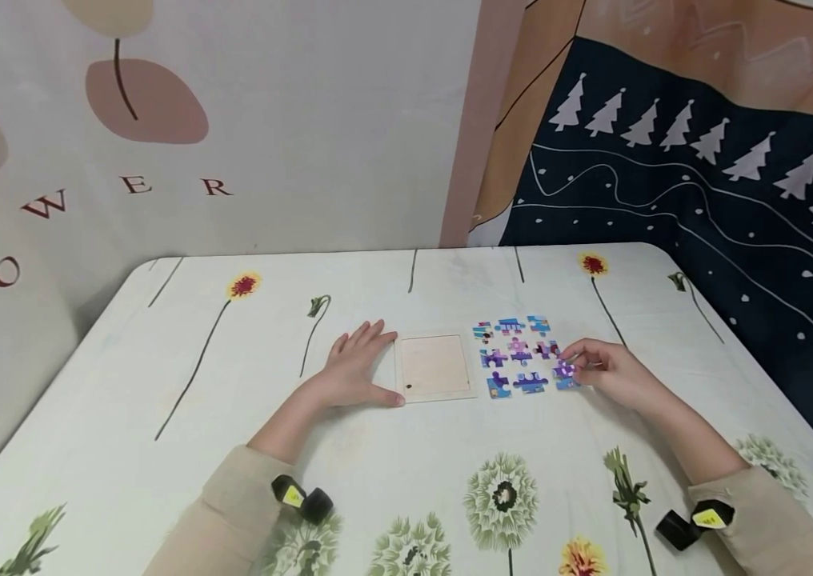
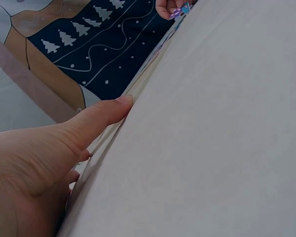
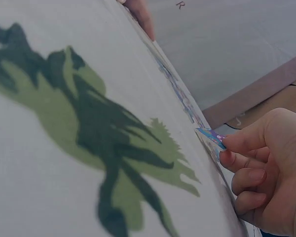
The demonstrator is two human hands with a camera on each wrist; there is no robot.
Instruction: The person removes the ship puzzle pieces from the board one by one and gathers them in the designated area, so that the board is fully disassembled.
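Note:
A square, shallow puzzle frame (image 1: 435, 366) with a pale bare inside lies flat on the table. My left hand (image 1: 358, 370) rests at its left side, fingers spread and thumb near the lower left corner. To the frame's right, several colourful jigsaw pieces (image 1: 519, 350) lie spaced apart in rows. My right hand (image 1: 611, 370) pinches the lower right puzzle piece (image 1: 565, 373) between thumb and forefinger. In the right wrist view that puzzle piece (image 3: 213, 138) is tilted, one edge lifted off the cloth. The left wrist view shows my left thumb (image 2: 106, 113) straight against the frame's edge.
A white tablecloth (image 1: 349, 472) printed with flowers covers the table. Behind it hangs a pale cloth (image 1: 320, 128), and a dark cloth with printed trees (image 1: 666, 184) hangs along the right. Black devices with yellow labels sit on both wrists.

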